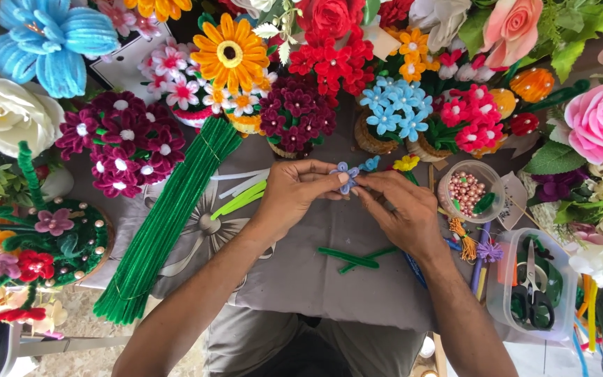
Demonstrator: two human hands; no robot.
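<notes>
My left hand [293, 194] and my right hand [398, 209] meet over a grey cloth [301, 272] on my lap. Between their fingertips they pinch a small pale purple pipe-cleaner flower [346, 174]. The left thumb and forefinger grip it from the left, and the right fingers touch it from the right. Just beyond it lie a small blue flower [370, 164] and a small yellow one [406, 163]. Two short green pipe-cleaner pieces [349, 257] rest on the cloth below my hands.
A thick bundle of green pipe cleaners [169, 216] lies at the left. Light green and white strips [240, 197] sit beside it. A clear cup of pink beads [467, 191] and a plastic tub with scissors [530, 287] stand at the right. Pipe-cleaner bouquets [300, 112] crowd the far side.
</notes>
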